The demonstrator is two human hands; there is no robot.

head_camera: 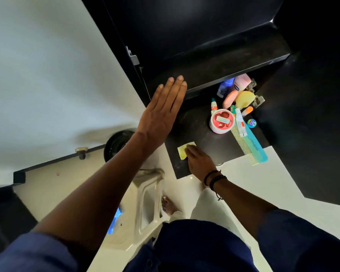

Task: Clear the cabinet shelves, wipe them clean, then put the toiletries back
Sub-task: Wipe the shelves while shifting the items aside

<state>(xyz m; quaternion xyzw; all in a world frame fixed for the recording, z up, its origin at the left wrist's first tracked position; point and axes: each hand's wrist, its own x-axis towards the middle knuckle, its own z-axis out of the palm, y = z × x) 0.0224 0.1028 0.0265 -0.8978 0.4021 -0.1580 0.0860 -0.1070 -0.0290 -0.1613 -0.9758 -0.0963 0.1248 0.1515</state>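
The black cabinet has an upper shelf and a lower shelf. My left hand is flat with straight fingers, its fingertips at the upper shelf's front left edge. My right hand presses a yellow cloth onto the front left of the lower shelf. Toiletries crowd the lower shelf's right side: a round red-lidded tub, a blue and yellow comb, a pink bottle, a yellow sponge-like item and small tubes.
A white wall lies left of the cabinet. Below are a black round bin, a pale plastic stool, my bare foot and the white floor. A dark open cabinet door stands at right.
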